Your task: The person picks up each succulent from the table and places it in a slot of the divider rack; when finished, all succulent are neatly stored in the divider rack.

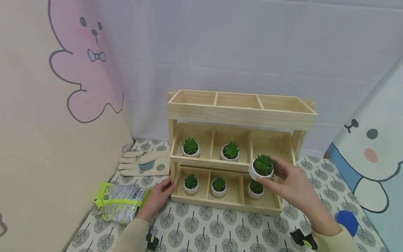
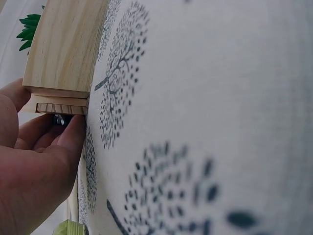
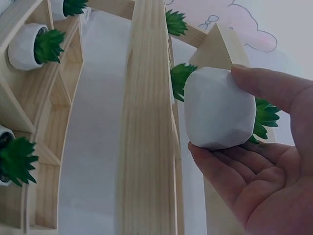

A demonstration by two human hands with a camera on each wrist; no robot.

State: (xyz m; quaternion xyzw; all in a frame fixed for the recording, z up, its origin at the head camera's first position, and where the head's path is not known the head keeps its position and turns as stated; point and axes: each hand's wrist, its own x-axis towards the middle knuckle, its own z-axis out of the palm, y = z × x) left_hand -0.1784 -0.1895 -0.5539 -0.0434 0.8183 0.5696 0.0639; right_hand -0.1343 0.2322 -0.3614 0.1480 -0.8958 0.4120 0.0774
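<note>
My right hand (image 1: pixel 291 183) pinches a small potted succulent (image 1: pixel 263 166), a green plant in a white faceted pot, in front of the middle tier's right compartment. Thumb and fingers hold the sides of its white pot (image 3: pixel 220 108) in the right wrist view. The wooden tiered planter shelf (image 1: pixel 242 113) stands on the table. At the bottom tier's left end, my left hand (image 1: pixel 158 197) grips the wooden frame. In the left wrist view its curled fingers (image 2: pixel 73 134) touch the end of the wood (image 2: pixel 63 54).
Matching succulents stand in both lower tiers, including one (image 1: pixel 231 151) in the middle tier and one (image 1: pixel 255 189) below the held pot. Cream gloves (image 1: pixel 145 163) and a green-grey bag (image 1: pixel 122 203) lie left of the shelf. A blue round object (image 1: pixel 347 222) is at right.
</note>
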